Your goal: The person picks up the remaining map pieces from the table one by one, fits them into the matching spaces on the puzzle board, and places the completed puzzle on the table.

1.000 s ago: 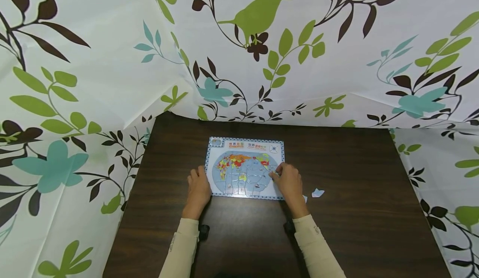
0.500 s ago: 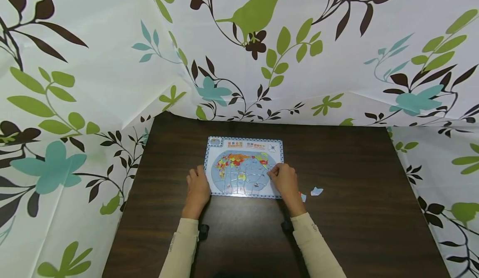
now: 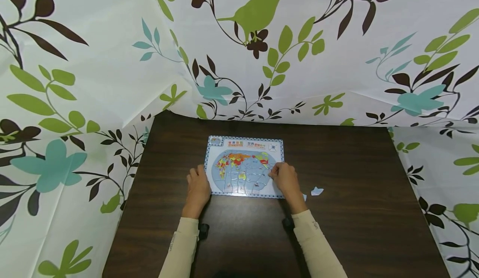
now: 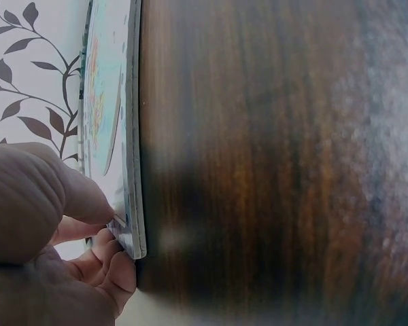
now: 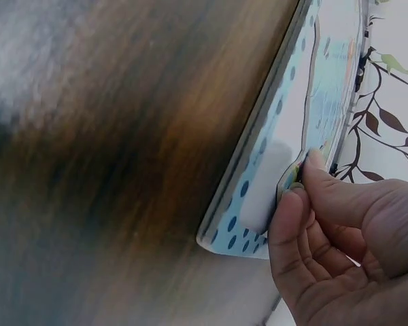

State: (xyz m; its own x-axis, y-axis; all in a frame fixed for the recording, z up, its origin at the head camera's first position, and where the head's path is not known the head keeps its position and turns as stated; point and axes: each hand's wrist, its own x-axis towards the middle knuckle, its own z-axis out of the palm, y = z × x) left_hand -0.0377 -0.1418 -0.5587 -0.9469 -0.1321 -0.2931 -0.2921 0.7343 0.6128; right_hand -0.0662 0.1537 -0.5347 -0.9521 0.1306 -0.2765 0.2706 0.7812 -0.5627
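A world map jigsaw puzzle board [image 3: 220, 188] with a blue dotted border lies on the table, its oval map largely filled with pieces. At the board's left edge my left hand [image 3: 198, 186] holds the near corner; in the left wrist view its thumb [image 4: 88, 197] lies on top and the other fingers curl against the side. My right hand [image 3: 287, 182] is over the map's right side. Between its thumb and index finger it pinches a puzzle piece [image 5: 289, 178], seen edge-on in the right wrist view and mostly covered by the fingertips.
A loose puzzle piece [image 3: 317, 191] lies on the dark wooden table [image 3: 355, 228] right of the board. A second loose piece [image 3: 304, 197] shows partly beside my right wrist. A white leaf-patterned cloth [image 3: 299, 3] hangs behind the table and at both sides.
My right hand has shifted very slightly at the map's right side, still pinching the puzzle piece. My left hand stays on the board's left edge.
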